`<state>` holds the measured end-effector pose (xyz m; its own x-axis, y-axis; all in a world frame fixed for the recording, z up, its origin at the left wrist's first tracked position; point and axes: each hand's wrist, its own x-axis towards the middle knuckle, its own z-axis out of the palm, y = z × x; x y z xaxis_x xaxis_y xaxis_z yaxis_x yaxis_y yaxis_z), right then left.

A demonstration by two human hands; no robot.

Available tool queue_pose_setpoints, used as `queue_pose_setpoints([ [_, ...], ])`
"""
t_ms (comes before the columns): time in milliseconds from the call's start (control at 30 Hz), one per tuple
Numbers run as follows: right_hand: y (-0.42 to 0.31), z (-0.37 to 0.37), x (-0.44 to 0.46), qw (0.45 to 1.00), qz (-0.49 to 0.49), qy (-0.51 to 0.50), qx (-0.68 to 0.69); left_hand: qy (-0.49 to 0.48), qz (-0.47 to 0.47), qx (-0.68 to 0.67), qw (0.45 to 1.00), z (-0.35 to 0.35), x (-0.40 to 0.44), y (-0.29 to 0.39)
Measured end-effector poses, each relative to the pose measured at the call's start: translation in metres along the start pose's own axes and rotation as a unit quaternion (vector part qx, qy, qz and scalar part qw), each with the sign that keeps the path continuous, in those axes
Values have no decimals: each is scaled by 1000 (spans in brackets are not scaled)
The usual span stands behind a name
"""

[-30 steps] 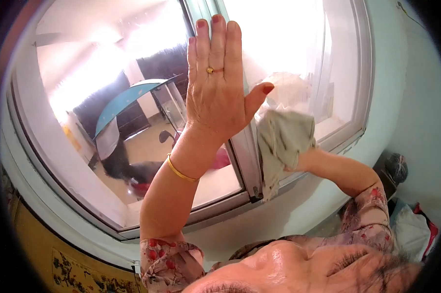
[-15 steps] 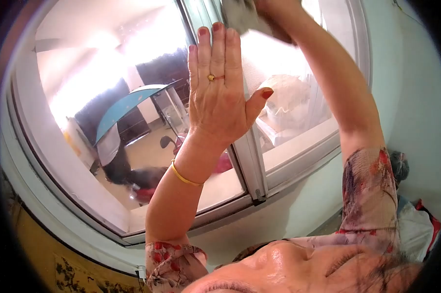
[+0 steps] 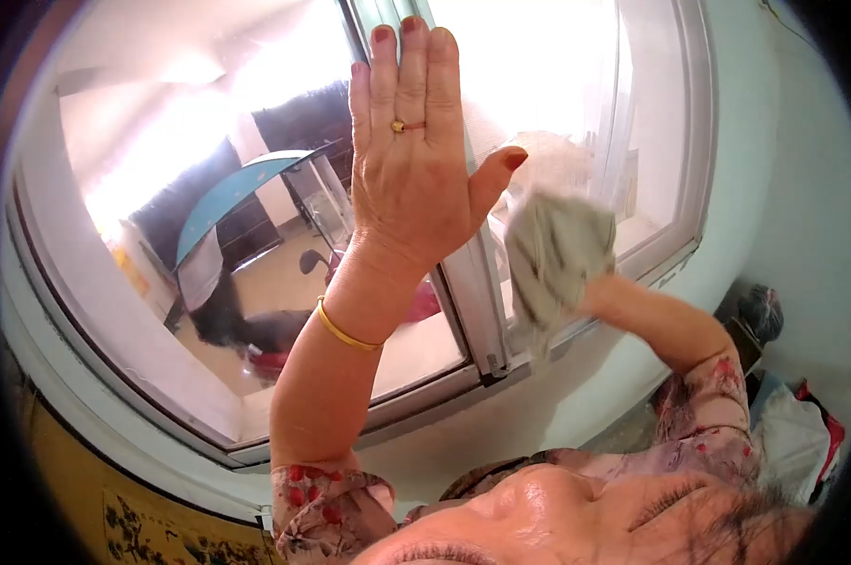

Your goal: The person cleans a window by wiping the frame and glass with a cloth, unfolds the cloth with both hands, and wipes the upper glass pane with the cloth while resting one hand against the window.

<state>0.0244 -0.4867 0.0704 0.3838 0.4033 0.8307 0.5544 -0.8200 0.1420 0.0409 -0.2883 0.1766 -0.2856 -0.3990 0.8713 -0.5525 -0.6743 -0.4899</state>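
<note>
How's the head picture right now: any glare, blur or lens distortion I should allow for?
Head view: bright glare washes out the upper grey-framed glass window; head view: the crumpled greyish-khaki cloth is blurred, mostly hiding the bare right hand, while the flat, bare left hand looks fairly sharp; head view: fisheye distortion bows straight edges, with black corners.

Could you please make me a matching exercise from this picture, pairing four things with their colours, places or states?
Column one:
1. left hand
2. cloth
3. bangle
4. canopy

Column two:
A. gold-coloured, around the left forearm
B. light blue, seen through the window
C. fingers pointing up, thumb out to the side
D. greyish, in the right hand

Right pairs: 1-C, 2-D, 3-A, 4-B.
</note>
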Motion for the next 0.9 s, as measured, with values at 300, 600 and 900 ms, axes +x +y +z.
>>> queue_pose_setpoints([
  [300, 17, 10, -6, 1000, 14, -21, -15, -5, -5, 6, 1000, -1, 0, 0],
  [600, 91, -81, 202, 960, 179, 23, -214, -15, -21, 5, 1000, 4, -2, 1],
  [900, 68, -43, 93, 983, 45, 59, -168, -2, 9, 24, 1000, 1, -1, -1],
])
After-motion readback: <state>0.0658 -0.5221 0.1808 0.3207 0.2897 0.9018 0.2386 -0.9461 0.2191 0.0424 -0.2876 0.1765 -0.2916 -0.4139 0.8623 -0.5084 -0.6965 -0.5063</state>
